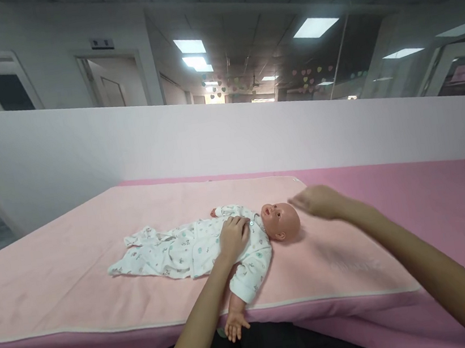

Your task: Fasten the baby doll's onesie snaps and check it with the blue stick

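A baby doll (282, 221) lies on its back with its head to the right. It wears a white top (251, 268) and white trousers (170, 256) with a small print. My left hand (234, 236) rests on the doll's chest, fingers lying on the cloth just beside a snap button (251, 223) near the collar. No grip on the fabric shows. Just right of the doll's head, my right hand (321, 202) is raised above the mat and smeared by motion; whether it holds anything cannot be made out. One doll hand (235, 325) hangs over the front edge.
A light pink mat (64, 264) lies under the doll, over a darker pink table cover (447, 208). Behind the table runs a low white wall (228, 140) with glass above it. The table's front edge is close to my body.
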Demonstrator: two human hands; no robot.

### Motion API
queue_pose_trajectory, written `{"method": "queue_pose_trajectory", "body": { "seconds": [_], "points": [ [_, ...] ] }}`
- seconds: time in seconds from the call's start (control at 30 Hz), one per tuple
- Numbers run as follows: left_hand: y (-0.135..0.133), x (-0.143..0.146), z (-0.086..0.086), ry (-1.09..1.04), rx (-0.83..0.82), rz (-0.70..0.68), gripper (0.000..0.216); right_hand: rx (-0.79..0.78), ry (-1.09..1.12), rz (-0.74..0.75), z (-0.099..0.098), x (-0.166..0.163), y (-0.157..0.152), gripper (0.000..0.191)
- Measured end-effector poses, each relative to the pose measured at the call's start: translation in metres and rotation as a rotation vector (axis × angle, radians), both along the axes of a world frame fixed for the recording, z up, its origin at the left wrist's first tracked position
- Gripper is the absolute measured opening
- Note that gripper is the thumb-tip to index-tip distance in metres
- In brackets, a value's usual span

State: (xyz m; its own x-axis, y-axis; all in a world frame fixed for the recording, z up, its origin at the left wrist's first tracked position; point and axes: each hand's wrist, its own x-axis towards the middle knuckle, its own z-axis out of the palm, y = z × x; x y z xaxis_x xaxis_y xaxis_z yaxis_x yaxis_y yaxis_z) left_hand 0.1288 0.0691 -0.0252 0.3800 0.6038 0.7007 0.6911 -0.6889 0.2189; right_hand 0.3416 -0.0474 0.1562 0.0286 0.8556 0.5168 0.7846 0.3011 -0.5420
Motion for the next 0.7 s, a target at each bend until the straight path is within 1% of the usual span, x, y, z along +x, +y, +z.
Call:
{"method": "queue_pose_trajectory", "body": {
  "seconds": [0.03,0.07,0.17,0.2,0.27,0.33,0.37,0.43,0.5,0.53,0.6,0.67,0.7],
  "points": [
    [0.0,0.0,0.0,-0.001,-0.004,0.0,0.023,0.011,-0.028,0.018,0.005,0.0,0.001,0.041],
    [0.0,0.0,0.0,-0.002,-0.007,0.001,0.023,0.056,-0.09,0.014,0.01,-0.001,0.001,0.046],
    [0.0,0.0,-0.001,-0.008,-0.011,0.001,0.023,0.265,-0.342,-0.084,0.014,-0.01,-0.005,0.061],
    [0.0,0.0,-0.001,-0.01,-0.013,-0.001,0.023,0.302,-0.404,-0.101,0.013,-0.015,-0.01,0.062],
    [0.0,-0.001,-0.001,-0.013,-0.018,-0.007,0.023,0.285,-0.444,-0.06,0.009,-0.022,-0.022,0.057],
    [0.0,-0.001,-0.001,-0.015,-0.021,-0.009,0.023,0.224,-0.394,0.05,0.008,-0.024,-0.037,0.053],
    [0.0,-0.001,0.0,-0.015,-0.022,-0.008,0.024,0.181,-0.325,0.118,0.008,-0.023,-0.044,0.052],
    [-0.001,-0.001,0.0,-0.016,-0.023,-0.008,0.024,0.057,-0.108,0.272,0.006,-0.022,-0.049,0.055],
    [-0.002,-0.001,0.0,-0.013,-0.027,-0.012,0.024,-0.063,0.084,0.384,-0.001,-0.025,-0.043,0.056],
    [-0.002,-0.001,0.0,-0.011,-0.029,-0.014,0.024,-0.096,0.128,0.404,-0.006,-0.026,-0.037,0.053],
    [-0.001,-0.001,0.0,-0.009,-0.032,-0.009,0.024,-0.118,0.151,0.407,-0.015,-0.027,-0.026,0.04],
    [0.0,-0.001,-0.001,-0.007,-0.031,-0.002,0.024,-0.088,0.174,0.381,-0.02,-0.02,-0.021,0.032],
    [0.001,-0.001,-0.001,-0.004,-0.028,0.0,0.024,-0.053,0.226,0.378,-0.022,-0.015,-0.021,0.034]
  ]
}}
